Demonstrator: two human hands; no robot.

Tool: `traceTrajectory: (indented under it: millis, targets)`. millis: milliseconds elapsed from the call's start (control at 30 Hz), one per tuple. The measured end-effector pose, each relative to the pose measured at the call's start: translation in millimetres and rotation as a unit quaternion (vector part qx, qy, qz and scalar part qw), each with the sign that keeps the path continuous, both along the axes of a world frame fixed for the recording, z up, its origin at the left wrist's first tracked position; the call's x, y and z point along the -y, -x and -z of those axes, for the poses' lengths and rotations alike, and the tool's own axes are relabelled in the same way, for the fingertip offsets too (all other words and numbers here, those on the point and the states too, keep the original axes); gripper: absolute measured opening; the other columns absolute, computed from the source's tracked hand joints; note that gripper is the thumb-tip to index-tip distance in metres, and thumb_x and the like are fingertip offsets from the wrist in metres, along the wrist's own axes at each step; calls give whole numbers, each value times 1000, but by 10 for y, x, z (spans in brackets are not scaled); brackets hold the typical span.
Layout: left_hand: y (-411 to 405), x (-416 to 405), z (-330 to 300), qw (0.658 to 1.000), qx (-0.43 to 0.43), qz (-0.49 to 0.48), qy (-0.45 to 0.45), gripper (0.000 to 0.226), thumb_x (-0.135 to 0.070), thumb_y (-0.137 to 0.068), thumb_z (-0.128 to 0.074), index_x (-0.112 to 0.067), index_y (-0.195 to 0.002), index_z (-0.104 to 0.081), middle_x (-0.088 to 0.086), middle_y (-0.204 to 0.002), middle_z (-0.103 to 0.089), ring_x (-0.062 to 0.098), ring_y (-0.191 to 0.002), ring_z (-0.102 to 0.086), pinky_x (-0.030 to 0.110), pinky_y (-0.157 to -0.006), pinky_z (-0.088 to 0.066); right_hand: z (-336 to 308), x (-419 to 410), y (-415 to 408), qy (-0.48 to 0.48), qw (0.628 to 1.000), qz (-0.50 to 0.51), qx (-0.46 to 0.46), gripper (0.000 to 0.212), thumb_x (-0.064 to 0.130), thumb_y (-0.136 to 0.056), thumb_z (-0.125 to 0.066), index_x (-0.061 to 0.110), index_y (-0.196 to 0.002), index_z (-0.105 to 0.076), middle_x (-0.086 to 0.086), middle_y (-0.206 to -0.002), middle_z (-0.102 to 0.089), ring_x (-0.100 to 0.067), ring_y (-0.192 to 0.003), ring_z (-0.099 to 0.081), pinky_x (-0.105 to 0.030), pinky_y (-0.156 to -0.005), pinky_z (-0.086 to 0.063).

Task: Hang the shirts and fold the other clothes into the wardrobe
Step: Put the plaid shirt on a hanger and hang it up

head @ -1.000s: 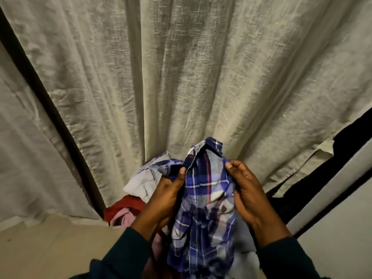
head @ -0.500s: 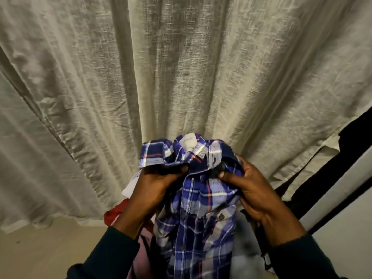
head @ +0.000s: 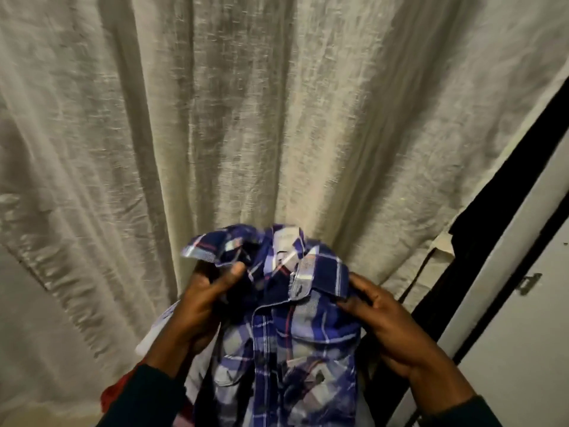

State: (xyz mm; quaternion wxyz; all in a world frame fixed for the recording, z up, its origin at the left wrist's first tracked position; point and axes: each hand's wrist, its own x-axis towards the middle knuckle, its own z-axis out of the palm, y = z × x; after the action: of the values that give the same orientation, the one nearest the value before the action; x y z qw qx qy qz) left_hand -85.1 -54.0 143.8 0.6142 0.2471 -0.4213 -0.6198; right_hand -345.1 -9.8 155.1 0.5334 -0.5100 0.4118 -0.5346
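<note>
Holding up a blue-and-white plaid cotton shirt point(head: 286, 328) by its collar, between left grip point(head: 200, 306) and right grip point(head: 391, 328), both pinching fabric, before a pale linen curtain point(head: 277, 118); sorting step, probably; next needs a hanger, none visible

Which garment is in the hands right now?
The blue plaid shirt, gripped near its collar by both hands; the red and white clothes lie untouched behind.
</note>
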Motion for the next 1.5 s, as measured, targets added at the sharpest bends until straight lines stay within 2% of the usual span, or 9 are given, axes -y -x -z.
traceTrajectory:
  millis: [133, 267, 367, 667, 800, 1033, 1267, 1367, 1500]
  targets:
    - [24, 78, -97, 999, -9, 44, -21, 2, -21, -82, -81, -20, -82, -83, 4, -79, -76, 11, -67, -72, 27, -61, -61, -279, -159, 250, 67, 986, -2, 153, 83, 42, -55, -95, 19, -129, -63, -7, -134, -64, -25, -119, -64, -40, -92, -56]
    - [291, 46, -174, 953, 184, 225, 85, 61, -22, -60, -96, -22, -117, -74, 0, -115, -74, 11, -101, -70, 22, -80, -55, -154, -177, 121, -6, 1000, 2, 12, 40, 1, -81, -76, 13, -119, -70, -16, -119, -71, -29, -107, -69, -38, -87, -58]
    - [375, 63, -348, 904, 288, 267, 172, 88, 6, -76, -79, -26, -148, -39, -18, -149, -49, 6, -138, -45, 20, -105, -43, -195, -159, 186, 21, 992, 101, -70, 21, 7, -89, -64, 12, -107, -72, -9, -104, -75, -20, -94, -71, -30, -78, -58]
    - [8, 400, -936, 834, 427, 180, 300, 78, -4, -88, -71, -25, -152, -32, -15, -148, -50, 0, -132, -49, 14, -101, -43, -480, -185, 767, 118, 926, 346, -88, 25, 20, -103, -47, 21, -96, -71, 3, -85, -76, -13, -79, -69, -26, -71, -56]
    - [0, 605, -1079, 897, 342, -48, 276, 31, 13, -90, -59, -13, -106, -63, 1, -91, -73, 4, -76, -65, 15, -67, -53, -744, -284, 928, 181, 855, 446, -194, 30, 41, -100, -44, 32, -83, -67, 14, -75, -69, 4, -70, -60, -18, -65, -46]
    - [68, 745, -1331, 918, 249, -171, 258, 22, 14, -91, -57, 4, -111, -55, -8, -77, -67, -3, -66, -60, 12, -64, -50, -1035, -330, 908, 201, 851, 409, -261, 26, 38, -102, -45, 26, -103, -68, 11, -91, -72, -2, -85, -67, -28, -77, -52]
    - [244, 523, -1724, 901, 220, -172, 332, 15, 4, -92, -62, 4, -104, -53, 3, -78, -60, 0, -64, -53, 12, -59, -45, -876, -258, 621, 210, 820, 401, -350, 34, 33, -88, -54, 59, -110, -56, 24, -116, -60, -7, -111, -59, -32, -97, -49]
    - [417, 430, -1896, 889, 204, -163, 376, 19, 0, -91, -66, 7, -97, -49, 12, -80, -49, 5, -70, -46, 15, -60, -41, -589, -92, 145, 234, 871, 248, -355, 48, 44, -80, -58, 54, -127, -53, 14, -139, -48, -6, -133, -43, -28, -111, -33]
    - [570, 438, -2014, 875, 230, -152, 397, 20, 6, -89, -64, 7, -90, -44, 8, -77, -46, 6, -71, -43, 18, -61, -39, -461, 23, -173, 206, 935, 146, -248, 43, -7, -91, -57, 29, -109, -72, 16, -108, -73, 1, -104, -66, -16, -88, -48]
